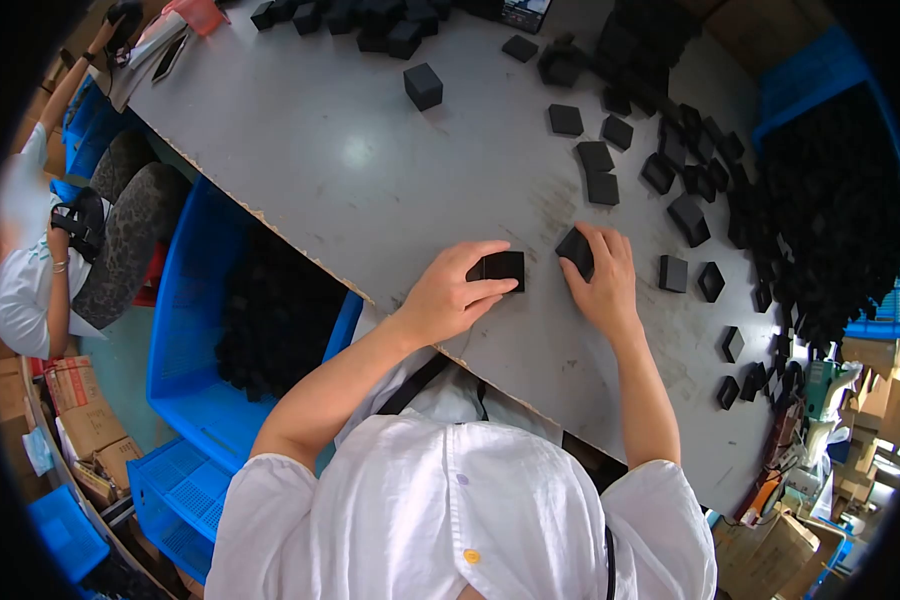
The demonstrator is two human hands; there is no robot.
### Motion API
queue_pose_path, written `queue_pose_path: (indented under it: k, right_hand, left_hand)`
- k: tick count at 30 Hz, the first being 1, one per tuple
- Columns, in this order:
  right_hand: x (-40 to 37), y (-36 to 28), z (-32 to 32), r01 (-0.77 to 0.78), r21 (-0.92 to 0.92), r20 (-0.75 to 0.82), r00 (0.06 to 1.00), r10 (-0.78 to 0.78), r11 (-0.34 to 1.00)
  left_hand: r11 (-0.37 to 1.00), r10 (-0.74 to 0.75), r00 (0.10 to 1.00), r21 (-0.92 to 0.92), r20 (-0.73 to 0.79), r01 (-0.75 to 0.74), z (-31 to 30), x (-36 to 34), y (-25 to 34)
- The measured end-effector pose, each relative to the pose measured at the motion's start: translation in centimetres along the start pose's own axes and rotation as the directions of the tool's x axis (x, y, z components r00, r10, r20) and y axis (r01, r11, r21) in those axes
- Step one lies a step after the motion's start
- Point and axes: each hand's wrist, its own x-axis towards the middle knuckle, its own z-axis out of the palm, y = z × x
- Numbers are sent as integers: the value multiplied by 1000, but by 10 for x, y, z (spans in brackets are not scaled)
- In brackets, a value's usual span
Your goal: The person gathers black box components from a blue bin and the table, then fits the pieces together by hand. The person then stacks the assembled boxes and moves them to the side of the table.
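My left hand [444, 293] grips a small black box [508, 268] near the table's front edge, with the thumb along its near side and the fingers along its far side. A short distance to the right, my right hand [607, 281] is closed on another black block-like piece [574, 250], tilted between thumb and fingers. Both pieces are low over the grey table [370, 215]. Nearest beyond my right hand are a loose black square piece [673, 273] and a hollow black frame-like piece [711, 282].
Many black pieces [670, 150] cover the table's right side, and a cluster of black cubes [370, 20] stands at the far edge. A blue crate [185, 340] of black pieces is below left. Another person [40, 270] sits at the left. Cartons [90, 420] stand behind.
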Motion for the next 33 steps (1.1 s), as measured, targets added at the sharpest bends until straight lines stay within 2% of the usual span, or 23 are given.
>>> queue_pose_path:
  k: [7,9,14,16,17,19,20,22,23,25,26,28,30,33]
  right_hand:
    - [1,5,2,6,27,-9,1000,-6,1000]
    - [0,4,2,-8,37,-8,1000,9,999]
    - [2,6,3,-42,69,15,999,41,997]
    - [4,8,4,-19,190,35,999,13,982]
    - [3,5,3,-27,193,46,999,18,981]
    - [6,-8,2,32,49,-97,995,-28,998]
    - [7,-16,-2,28,53,-91,996,-23,998]
    - [8,-33,-11,258,225,0,964,-265,939]
    - [8,-42,-10,247,230,2,967,-255,941]
    - [12,-58,-7,253,22,193,948,-252,967]
    - [14,-65,-9,204,25,220,954,-204,979]
    - [18,-70,-7,180,51,192,964,-186,982]
    - [17,-75,-11,148,74,152,976,-158,986]
    - [8,-75,-14,217,-17,126,969,-213,976]
  left_hand:
    - [998,-45,998,-48,42,47,-2,1,-1]
    - [960,-194,981,-204,-2,189,0,0,-2]
    - [969,-203,979,-150,-17,198,-5,8,4]
    - [968,-216,976,-134,-23,211,-5,7,1]
    - [965,-227,974,-138,-17,222,-4,6,1]
    - [964,-234,972,-128,1,232,-3,5,0]
    - [962,-241,970,-130,6,240,-3,6,-1]
    - [958,-250,968,-146,-8,246,-2,6,0]
    - [957,-253,967,-147,3,251,-1,4,0]
    - [965,-244,970,-107,-23,240,1,5,-2]
    - [966,-238,971,-108,-18,235,1,5,-2]
    - [981,-188,982,-45,-4,187,0,5,-2]
    - [976,-206,978,-70,-7,205,0,3,0]
    - [972,-221,975,-82,-22,218,1,5,-1]
